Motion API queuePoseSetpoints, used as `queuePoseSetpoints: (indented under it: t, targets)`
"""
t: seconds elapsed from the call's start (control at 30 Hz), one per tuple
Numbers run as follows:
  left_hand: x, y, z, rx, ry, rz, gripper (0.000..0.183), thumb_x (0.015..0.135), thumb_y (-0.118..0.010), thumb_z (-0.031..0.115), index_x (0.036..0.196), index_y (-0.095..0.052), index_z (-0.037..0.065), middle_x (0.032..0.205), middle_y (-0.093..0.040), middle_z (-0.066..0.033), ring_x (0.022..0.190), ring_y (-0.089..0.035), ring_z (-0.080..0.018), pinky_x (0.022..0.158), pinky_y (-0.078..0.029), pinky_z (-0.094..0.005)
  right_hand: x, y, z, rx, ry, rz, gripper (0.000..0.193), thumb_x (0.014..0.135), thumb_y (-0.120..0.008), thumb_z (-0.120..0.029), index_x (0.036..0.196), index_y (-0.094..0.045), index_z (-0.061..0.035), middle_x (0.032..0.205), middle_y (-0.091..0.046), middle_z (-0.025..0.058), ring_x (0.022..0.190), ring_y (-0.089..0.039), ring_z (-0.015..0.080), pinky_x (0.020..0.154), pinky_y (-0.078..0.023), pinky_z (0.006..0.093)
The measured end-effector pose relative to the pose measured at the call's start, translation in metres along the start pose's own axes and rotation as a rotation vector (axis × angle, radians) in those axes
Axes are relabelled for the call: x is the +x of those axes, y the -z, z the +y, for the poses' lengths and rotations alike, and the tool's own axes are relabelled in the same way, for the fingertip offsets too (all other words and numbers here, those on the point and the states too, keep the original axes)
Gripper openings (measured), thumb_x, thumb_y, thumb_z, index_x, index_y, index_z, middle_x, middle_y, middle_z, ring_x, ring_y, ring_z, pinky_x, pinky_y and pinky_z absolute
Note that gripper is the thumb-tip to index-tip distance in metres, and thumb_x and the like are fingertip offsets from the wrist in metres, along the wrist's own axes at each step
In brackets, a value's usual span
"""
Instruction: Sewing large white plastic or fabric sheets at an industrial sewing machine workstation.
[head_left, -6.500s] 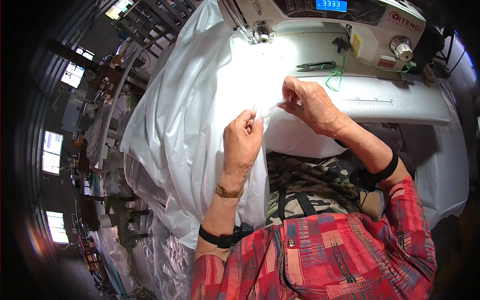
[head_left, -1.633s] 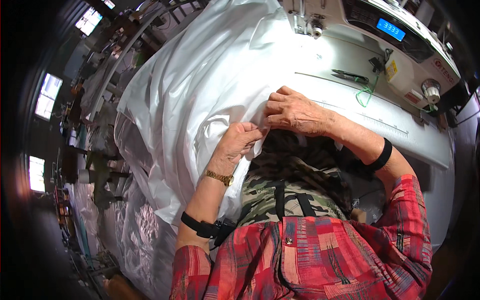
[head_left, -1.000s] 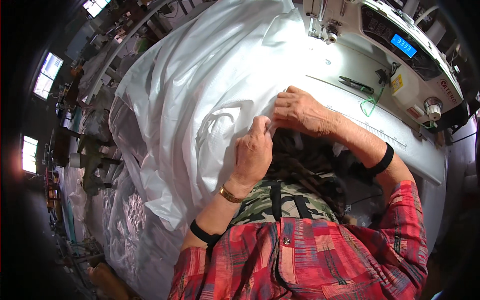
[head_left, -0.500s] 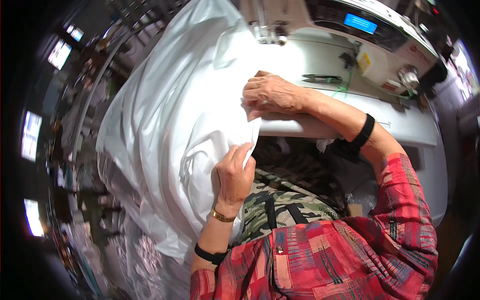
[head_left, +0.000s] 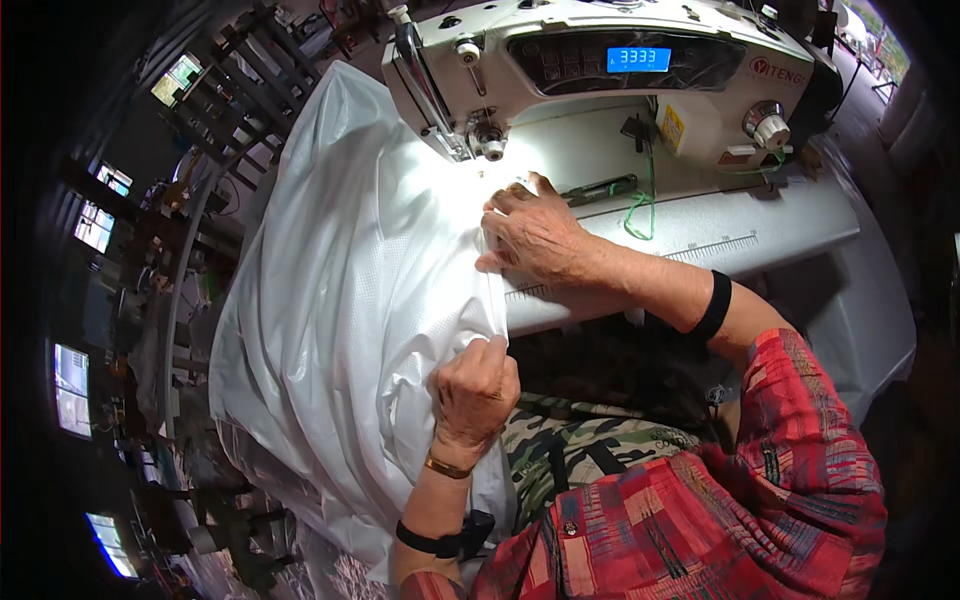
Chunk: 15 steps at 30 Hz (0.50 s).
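Both hands have carried the white fabric (head_left: 350,300) farther toward the sewing machine (head_left: 600,70). Right hand (head_left: 535,235) presses its edge flat on the desk (head_left: 740,225); left hand (head_left: 475,395), nearer, pinches that edge.

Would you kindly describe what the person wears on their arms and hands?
Both hands are bare. The left hand has a thin gold bracelet at the wrist and a black band higher up. The right hand has a black band on the forearm and a red plaid sleeve.
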<state>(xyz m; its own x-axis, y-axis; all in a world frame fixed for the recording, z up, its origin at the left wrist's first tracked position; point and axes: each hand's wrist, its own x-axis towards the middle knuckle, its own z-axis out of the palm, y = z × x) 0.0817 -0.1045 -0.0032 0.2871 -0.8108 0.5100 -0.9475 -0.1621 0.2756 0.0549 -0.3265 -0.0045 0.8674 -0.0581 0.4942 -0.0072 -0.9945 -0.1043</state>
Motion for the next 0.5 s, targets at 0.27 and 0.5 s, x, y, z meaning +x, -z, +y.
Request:
queuePoseSetpoints:
  t: [0.27,0.5]
  targets:
    - [0.049,-0.008,-0.02,0.237,-0.08,-0.103,0.016,0.082,-0.058,0.008,0.068,-0.051,0.007,0.065,-0.055,-0.0106,0.053,-0.06,-0.0279,0.05,-0.048,-0.0368,0.0,-0.001,0.002,0.03,-0.112,0.001,0.049,0.085,-0.06,-0.051,0.102,-0.065,-0.0056,0.106,-0.057,0.0181,0.107,-0.049,0.0331,0.096,-0.033,0.0463]
    - [0.1,-0.024,-0.031,0.193,0.018,-0.194,0.013,0.081,-0.057,0.009,0.072,-0.062,0.0,0.068,-0.062,-0.0196,0.062,-0.062,-0.0373,0.062,-0.05,-0.0464,0.0,-0.004,0.007,0.065,-0.161,-0.089,0.027,0.085,-0.057,-0.025,0.098,-0.065,-0.0029,0.109,-0.059,0.0206,0.11,-0.051,0.0349,0.097,-0.033,0.0511]
